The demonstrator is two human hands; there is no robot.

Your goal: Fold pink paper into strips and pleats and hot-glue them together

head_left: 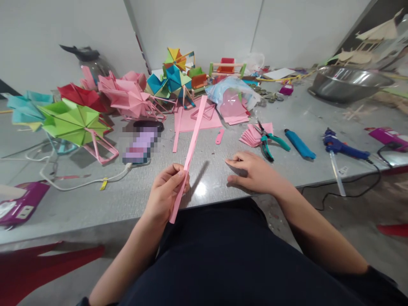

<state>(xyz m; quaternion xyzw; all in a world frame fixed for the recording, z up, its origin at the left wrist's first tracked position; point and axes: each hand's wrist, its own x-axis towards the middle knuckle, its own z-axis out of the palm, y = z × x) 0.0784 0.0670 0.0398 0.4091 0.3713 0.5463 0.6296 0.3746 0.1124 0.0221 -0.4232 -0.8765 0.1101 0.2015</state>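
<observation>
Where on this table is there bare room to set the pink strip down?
Bare grey table lies between the left hand holding the pink strip and the right hand, and along the near-left edge past the white cable. The back is crowded with paper pinwheels.

On my tabletop (95, 204) I see a green paper pinwheel (72, 121) beside pink ones (127, 95), green-handled pliers (267, 142) lying on folded pink papers (251, 135), a blue glue gun (342, 148) to their right, and a steel bowl (347, 83) farther back.

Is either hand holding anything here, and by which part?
The left hand pinches a long pink paper strip near its lower end. The right hand holds nothing, resting on the table.
</observation>
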